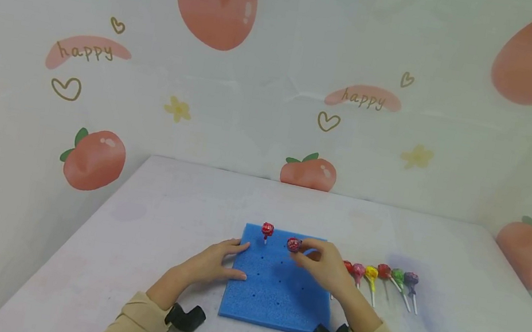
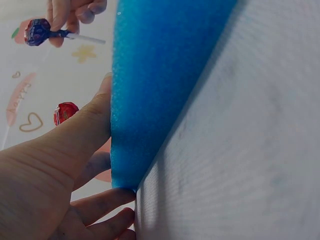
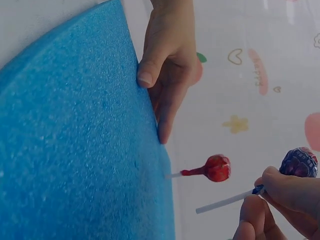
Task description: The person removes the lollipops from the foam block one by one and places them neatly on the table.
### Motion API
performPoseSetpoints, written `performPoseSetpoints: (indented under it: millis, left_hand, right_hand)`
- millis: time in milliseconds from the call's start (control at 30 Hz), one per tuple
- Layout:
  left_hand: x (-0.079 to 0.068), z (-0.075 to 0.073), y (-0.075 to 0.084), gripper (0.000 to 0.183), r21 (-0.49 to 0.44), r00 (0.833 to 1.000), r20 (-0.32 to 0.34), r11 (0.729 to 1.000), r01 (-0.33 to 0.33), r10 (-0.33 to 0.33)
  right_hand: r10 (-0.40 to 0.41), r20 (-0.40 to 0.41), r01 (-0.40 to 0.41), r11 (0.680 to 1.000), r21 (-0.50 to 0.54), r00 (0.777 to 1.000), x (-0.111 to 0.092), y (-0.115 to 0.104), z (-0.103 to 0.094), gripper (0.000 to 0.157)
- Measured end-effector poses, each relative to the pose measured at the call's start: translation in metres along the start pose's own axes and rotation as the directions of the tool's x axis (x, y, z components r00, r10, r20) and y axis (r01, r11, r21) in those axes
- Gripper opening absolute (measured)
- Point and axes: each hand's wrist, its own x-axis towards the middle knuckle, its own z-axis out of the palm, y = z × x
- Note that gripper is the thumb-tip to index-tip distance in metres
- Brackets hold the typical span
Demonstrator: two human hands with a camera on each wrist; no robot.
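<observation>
A blue foam board [image 1: 265,299] with several small holes lies on the table. My left hand [image 1: 211,262] rests on its left edge, fingers spread and thumb touching the foam. One red lollipop [image 1: 267,229] stands upright in the board's far left part. Above the foam my right hand [image 1: 325,265] pinches a second lollipop [image 3: 299,162], in a dark blue and red wrapper, just below its candy. In the right wrist view its white stick [image 3: 222,202] points toward the board, with the tip apart from the foam.
Right of the board lies a row of several wrapped lollipops, among them a yellow one [image 1: 371,272], a green one [image 1: 397,276] and a purple one [image 1: 411,279]. A white cloth printed with peaches [image 1: 216,1] hangs behind the table [image 1: 177,198].
</observation>
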Motion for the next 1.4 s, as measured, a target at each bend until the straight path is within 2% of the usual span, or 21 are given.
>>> performPoseSetpoints:
  millis: [367, 700, 933, 1400]
  left_hand:
    - [0.001, 0.0, 0.0, 0.075, 0.003, 1.0, 0.006, 1.0, -0.006, 0.006]
    - [0.001, -0.001, 0.0, 0.075, 0.002, 1.0, 0.006, 1.0, -0.01, 0.01]
    - [0.001, 0.0, -0.001, 0.075, -0.001, 1.0, 0.007, 1.0, -0.015, 0.015]
    - [-0.001, 0.001, -0.002, 0.075, -0.005, 1.0, 0.005, 1.0, -0.016, 0.016]
  right_hand:
    - [0.051, -0.041, -0.051, 0.999, -0.007, 0.998, -0.008, 0.011, -0.008, 0.027]
    - [0.084, -0.065, -0.085, 0.996, -0.006, 0.994, -0.013, 0.016, -0.014, 0.026]
    - [0.122, -0.095, -0.127, 0.991, -0.041, 0.988, -0.017, 0.018, -0.019, 0.025]
    - [0.092, -0.143, -0.101, 0.993, -0.058, 0.985, -0.025, 0.029, -0.033, 0.023]
